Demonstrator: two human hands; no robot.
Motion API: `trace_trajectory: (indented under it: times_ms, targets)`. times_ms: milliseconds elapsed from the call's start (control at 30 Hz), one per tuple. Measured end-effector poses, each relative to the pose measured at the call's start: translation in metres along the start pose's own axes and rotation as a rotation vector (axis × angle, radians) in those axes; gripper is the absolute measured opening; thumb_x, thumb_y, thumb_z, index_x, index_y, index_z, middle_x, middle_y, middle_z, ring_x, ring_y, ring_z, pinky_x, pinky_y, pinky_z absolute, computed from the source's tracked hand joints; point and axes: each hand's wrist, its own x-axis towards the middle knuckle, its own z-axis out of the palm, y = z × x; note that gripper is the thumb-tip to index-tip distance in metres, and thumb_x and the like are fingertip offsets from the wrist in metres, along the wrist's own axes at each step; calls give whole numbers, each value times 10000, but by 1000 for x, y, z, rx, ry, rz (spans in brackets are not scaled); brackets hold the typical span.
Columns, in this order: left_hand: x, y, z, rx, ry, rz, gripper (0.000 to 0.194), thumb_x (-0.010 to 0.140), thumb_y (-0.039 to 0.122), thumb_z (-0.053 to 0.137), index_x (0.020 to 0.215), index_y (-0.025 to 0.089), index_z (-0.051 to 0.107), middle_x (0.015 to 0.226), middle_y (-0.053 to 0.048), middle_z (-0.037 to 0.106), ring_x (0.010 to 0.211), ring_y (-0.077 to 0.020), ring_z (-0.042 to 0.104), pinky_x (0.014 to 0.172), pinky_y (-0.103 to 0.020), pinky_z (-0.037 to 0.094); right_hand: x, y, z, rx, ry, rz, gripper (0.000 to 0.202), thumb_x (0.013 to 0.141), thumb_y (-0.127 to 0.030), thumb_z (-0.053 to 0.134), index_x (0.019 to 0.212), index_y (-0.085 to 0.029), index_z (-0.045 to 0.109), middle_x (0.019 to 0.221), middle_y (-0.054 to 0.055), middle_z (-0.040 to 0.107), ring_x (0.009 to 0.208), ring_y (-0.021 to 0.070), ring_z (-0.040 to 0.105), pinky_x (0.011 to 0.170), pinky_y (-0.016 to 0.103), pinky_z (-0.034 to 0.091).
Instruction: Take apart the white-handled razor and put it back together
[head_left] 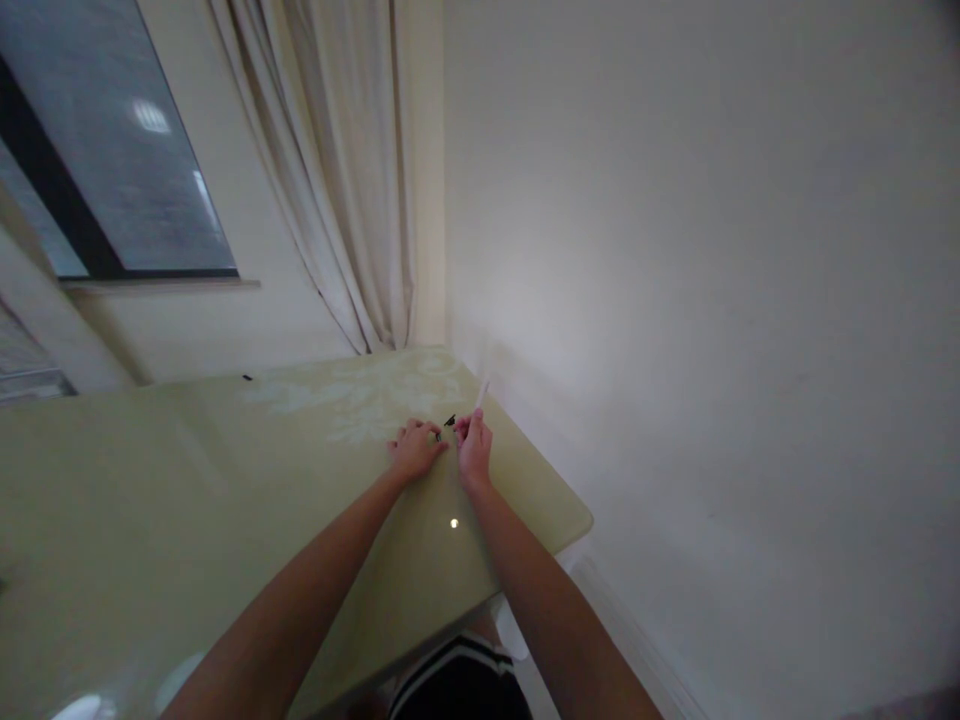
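Room corner in head view: pale wall (675, 250), curtain (352, 170), glossy pale-green table (187, 500). Small black piece (450, 421) between hands, near table's right edge; unclear whether touching fingertips. Left hand (415, 447) palm down, fingers partly spread; cannot tell if gripping. Right hand (474, 450) curled, holding slim white stick (482, 393), tip toward right edge. Dark bit (247, 378) by far edge.
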Motion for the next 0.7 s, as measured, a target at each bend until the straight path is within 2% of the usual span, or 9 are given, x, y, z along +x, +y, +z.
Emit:
trace_trajectory:
  times_ms: [67, 133, 233, 300, 400, 467, 567, 700]
  targets:
    - [-6, -6, -5, -31, -11, 38, 322, 852, 388, 661, 1122, 219, 711, 1320, -158, 601, 1190, -333, 575, 957, -470, 441, -1, -3, -2, 41, 26, 46, 741, 951, -785, 215, 763, -190, 613, 529, -55, 356, 459, 130, 351, 447, 257, 285]
    - [-18, -18, -15, -76, -43, 99, 307, 819, 353, 690, 1083, 197, 713, 1246, -136, 642, 1045, -262, 639, 903, -392, 482, -4, -8, -4, 52, 14, 51, 693, 952, -751, 329, 912, -159, 685, 539, -61, 380, 460, 125, 357, 447, 249, 285]
    - [-43, -48, -35, -144, -70, 158, 309, 800, 360, 697, 1059, 191, 709, 1080, -96, 700, 852, -204, 666, 804, -324, 518, -9, -14, -4, 18, -74, -10, 612, 980, -668, 392, 1176, -158, 668, 552, -66, 427, 466, 128, 388, 463, 241, 310]
    - [-64, -71, -50, -232, -17, 169, 328, 808, 423, 684, 1044, 196, 702, 1011, -82, 713, 793, -201, 658, 768, -324, 523, -15, -18, -3, -31, -160, -59, 551, 1005, -613, 391, 1249, -183, 634, 565, -62, 465, 478, 135, 421, 489, 241, 338]
    - [-92, -97, -69, -290, 169, 105, 392, 810, 509, 682, 1058, 205, 691, 980, -63, 711, 702, -183, 611, 704, -317, 508, -24, -25, 1, -176, -300, -196, 428, 1036, -514, 376, 1154, -213, 656, 676, -19, 566, 579, 144, 508, 582, 248, 387]
    - [-104, -103, -77, -231, 309, 71, 416, 822, 532, 684, 1081, 206, 687, 949, -47, 694, 646, -168, 555, 670, -309, 482, -30, -32, 7, -281, -360, -299, 365, 1045, -436, 372, 1082, -215, 660, 765, 4, 608, 659, 151, 544, 649, 256, 396]
    - [-110, -96, -81, -162, 459, 122, 411, 852, 527, 685, 1100, 199, 679, 934, -38, 665, 652, -164, 520, 674, -302, 457, -37, -42, 26, -406, -434, -351, 294, 1031, -401, 429, 965, -224, 655, 720, -14, 582, 645, 150, 519, 640, 259, 357]
    - [-111, -82, -80, -156, 535, 203, 350, 913, 491, 649, 1114, 204, 661, 933, -31, 641, 657, -154, 501, 675, -286, 448, -50, -43, 62, -406, -429, -232, 376, 967, -456, 551, 675, -220, 546, 571, -48, 455, 542, 131, 407, 558, 260, 280]
